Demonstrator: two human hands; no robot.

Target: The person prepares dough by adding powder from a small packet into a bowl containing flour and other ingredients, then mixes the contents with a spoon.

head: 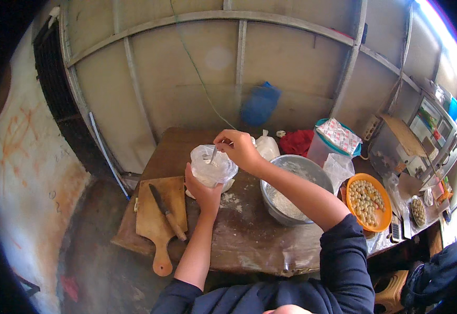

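My left hand (205,192) grips a clear plastic bag (216,168) with white powder inside, holding it over the left half of the table. A metal spoon (213,155) dips into the bag's mouth, its handle pinched in the fingers of my right hand (237,146). Under my right forearm stands a large metal bowl (269,200) with pale flour-like powder in it. Powder is spilled on the wood between the bag and the bowl. Left of my left hand lies a wooden cutting board (146,212) with a knife (165,210) across it.
An orange bowl of small round balls (385,196) sits at the right. Behind the metal bowl are a white bag (267,146), a red cloth (297,142) and a teal-rimmed plastic container (318,147). A phone (396,229) and a glass-fronted case (434,133) are farther right.
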